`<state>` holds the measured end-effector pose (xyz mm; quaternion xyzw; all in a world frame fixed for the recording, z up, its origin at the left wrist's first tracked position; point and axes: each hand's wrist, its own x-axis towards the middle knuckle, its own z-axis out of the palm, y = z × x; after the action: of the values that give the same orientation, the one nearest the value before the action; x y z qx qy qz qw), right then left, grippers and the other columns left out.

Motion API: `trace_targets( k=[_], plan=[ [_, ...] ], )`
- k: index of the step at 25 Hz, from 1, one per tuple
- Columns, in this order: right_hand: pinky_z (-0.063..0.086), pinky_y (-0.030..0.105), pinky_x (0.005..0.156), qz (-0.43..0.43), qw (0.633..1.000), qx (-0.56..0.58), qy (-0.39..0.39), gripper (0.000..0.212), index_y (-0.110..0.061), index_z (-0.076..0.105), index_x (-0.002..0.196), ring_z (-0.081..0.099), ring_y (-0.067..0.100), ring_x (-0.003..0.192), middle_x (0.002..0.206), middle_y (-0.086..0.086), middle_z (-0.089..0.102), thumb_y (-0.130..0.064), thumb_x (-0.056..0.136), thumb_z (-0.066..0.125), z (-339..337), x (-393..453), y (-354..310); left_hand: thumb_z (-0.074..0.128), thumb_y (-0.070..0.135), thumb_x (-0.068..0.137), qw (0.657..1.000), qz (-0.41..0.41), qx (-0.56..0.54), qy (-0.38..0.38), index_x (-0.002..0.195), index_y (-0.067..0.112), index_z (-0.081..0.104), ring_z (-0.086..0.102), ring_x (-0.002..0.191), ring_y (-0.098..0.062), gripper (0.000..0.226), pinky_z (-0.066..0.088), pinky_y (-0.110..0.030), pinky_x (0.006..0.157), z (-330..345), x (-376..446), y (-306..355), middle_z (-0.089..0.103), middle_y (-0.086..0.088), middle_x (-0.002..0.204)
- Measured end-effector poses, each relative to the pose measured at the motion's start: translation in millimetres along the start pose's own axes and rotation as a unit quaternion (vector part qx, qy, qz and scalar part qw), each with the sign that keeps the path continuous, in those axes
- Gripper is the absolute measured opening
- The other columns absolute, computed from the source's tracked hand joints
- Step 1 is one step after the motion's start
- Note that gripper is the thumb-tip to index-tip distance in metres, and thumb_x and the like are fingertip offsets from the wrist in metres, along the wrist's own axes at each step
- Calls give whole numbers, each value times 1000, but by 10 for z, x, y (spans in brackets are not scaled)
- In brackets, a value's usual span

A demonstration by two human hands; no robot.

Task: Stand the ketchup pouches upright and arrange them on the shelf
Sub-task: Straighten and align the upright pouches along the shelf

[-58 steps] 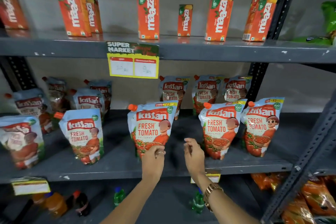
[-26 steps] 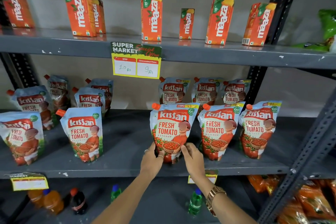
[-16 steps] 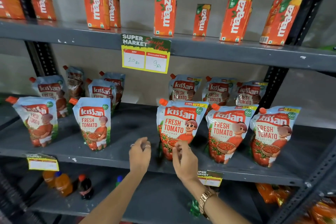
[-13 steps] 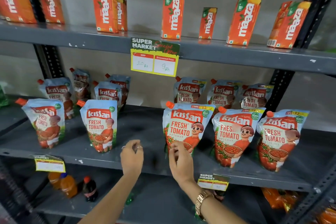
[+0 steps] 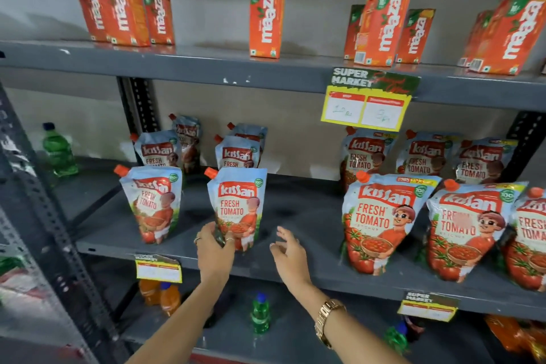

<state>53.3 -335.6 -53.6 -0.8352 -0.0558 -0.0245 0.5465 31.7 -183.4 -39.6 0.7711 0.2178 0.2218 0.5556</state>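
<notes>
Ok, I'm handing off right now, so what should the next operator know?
Left hand: gripping the bottom of the middle front pouch.
Right hand: open, empty, just right of that pouch.
Pouches: all in view stand upright on the middle shelf, a left group and a right group.
Done: right front row sits close together.
Left: probably close the wide gap between the groups.

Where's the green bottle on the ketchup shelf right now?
The green bottle stands at the far left of the middle shelf, beyond the upright post, left of the leftmost ketchup pouch.
</notes>
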Motion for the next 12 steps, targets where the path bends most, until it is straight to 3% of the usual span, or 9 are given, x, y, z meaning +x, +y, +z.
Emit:
trace_targets(
  k=[2,6,12],
  plan=[
    [42,31,104,19,999,11,-29,48,-17,40,136,52,15,120,136,4,51,-15,90,53,164,47,-94,60,11,84,998,-1,-17,-58,136,9,38,49,123,-30,56,40,-43,103,-57,104,-35,52,-15,134],
    [43,24,94,24,999,2,-21,49,-19,42,135,56,15,116,130,6,58,-17,88,56,410,90,-243,54,11,86,990,-9,7,-141,142,18,29,45,126,-29,62,38,-39,103,-145,283,-78,49,-14,138],
    [46,19,81,25,1000,-7,-10,44,-17,47,128,62,11,99,121,8,63,-14,86,58,736,79,-403,50,5,88,984,-11,-15,-177,141,17,30,44,125,-27,58,35,-31,95,-430,574,-179,50,-13,137]
  ],
)
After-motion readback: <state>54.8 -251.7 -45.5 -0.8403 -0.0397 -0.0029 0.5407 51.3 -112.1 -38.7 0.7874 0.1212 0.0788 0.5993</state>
